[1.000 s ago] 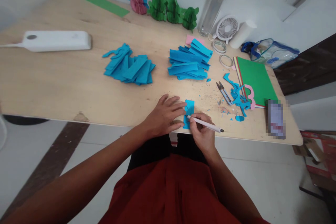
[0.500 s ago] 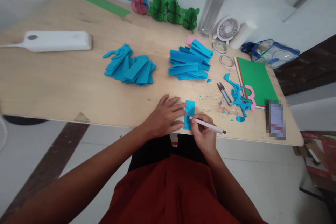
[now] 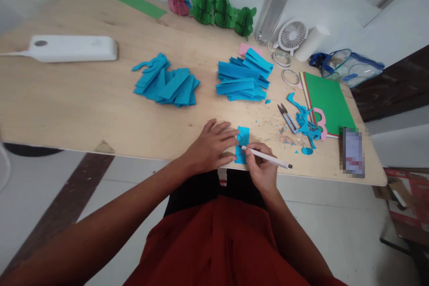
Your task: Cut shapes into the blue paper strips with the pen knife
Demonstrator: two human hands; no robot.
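Observation:
A small blue paper strip [image 3: 244,133] lies at the table's front edge, with dark curved lines drawn on it. My left hand [image 3: 216,145] rests flat with fingers spread, its fingertips on the strip's left side. My right hand [image 3: 263,163] grips a white pen [image 3: 273,159] whose tip touches the strip near its middle. Part of the strip is hidden by both hands. Beyond lie two piles of blue paper strips, a left pile [image 3: 174,86] and a right pile [image 3: 241,80]. Dark-bladed thread snips [image 3: 287,119] lie to the right.
Blue paper scraps [image 3: 305,123] lie beside a green paper stack [image 3: 330,103]. A phone [image 3: 353,152] sits at the right edge. Along the back stand green paper figures [image 3: 221,12], a clear bottle [image 3: 273,11] and a fan [image 3: 292,35]. A white device [image 3: 75,48] is far left.
The pen tip has shifted very slightly on the blue strip. My left hand stays in place, and the whole view has moved a little.

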